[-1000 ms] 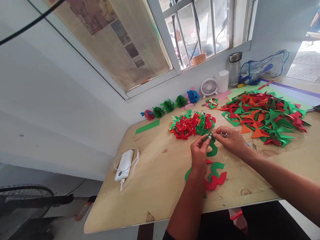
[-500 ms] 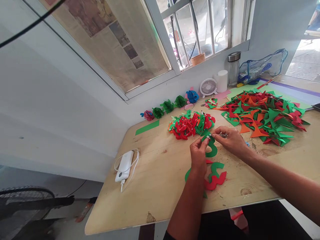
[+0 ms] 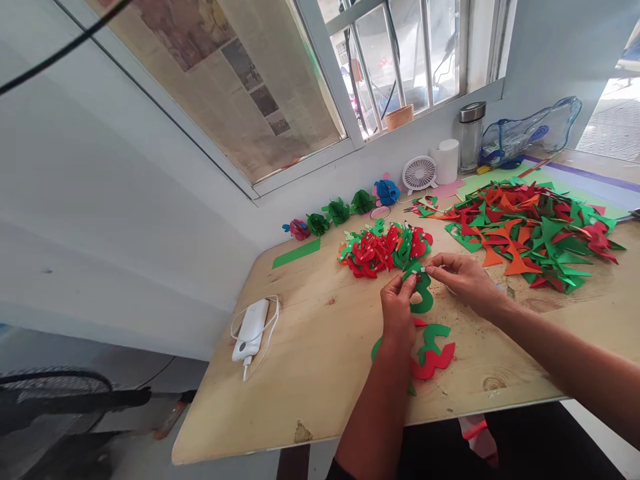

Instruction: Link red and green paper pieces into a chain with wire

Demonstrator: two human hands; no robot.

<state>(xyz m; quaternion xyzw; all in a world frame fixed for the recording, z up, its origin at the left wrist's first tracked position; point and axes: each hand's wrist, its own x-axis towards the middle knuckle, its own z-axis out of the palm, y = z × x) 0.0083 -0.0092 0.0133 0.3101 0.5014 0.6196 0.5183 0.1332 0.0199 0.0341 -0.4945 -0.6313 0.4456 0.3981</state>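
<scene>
Pinched in the fingers of my left hand (image 3: 399, 307) is a curved green paper cut-out (image 3: 423, 300), held above the table. The fingertips of my right hand (image 3: 463, 281) meet its upper edge and grip a small white piece (image 3: 424, 269), perhaps tape. Below them on the wood lie another green cut-out (image 3: 433, 339) and a red cut-out (image 3: 434, 361), partly overlapping. My left forearm hides part of these. Just beyond my hands sits a heap of red and green cut-outs (image 3: 373, 252) with small white spots.
A large pile of paper scraps (image 3: 535, 230) covers the right side of the table (image 3: 300, 353). Along the wall stand paper flowers (image 3: 337, 211), a small white fan (image 3: 419, 175) and a glass bottle (image 3: 471, 140). A white power bank (image 3: 251, 329) with a cable lies left.
The view has shifted slightly. My right fingertips have drawn a little away from the left ones, and the small white piece shows between them. The left hand keeps its hold on the green cut-out.
</scene>
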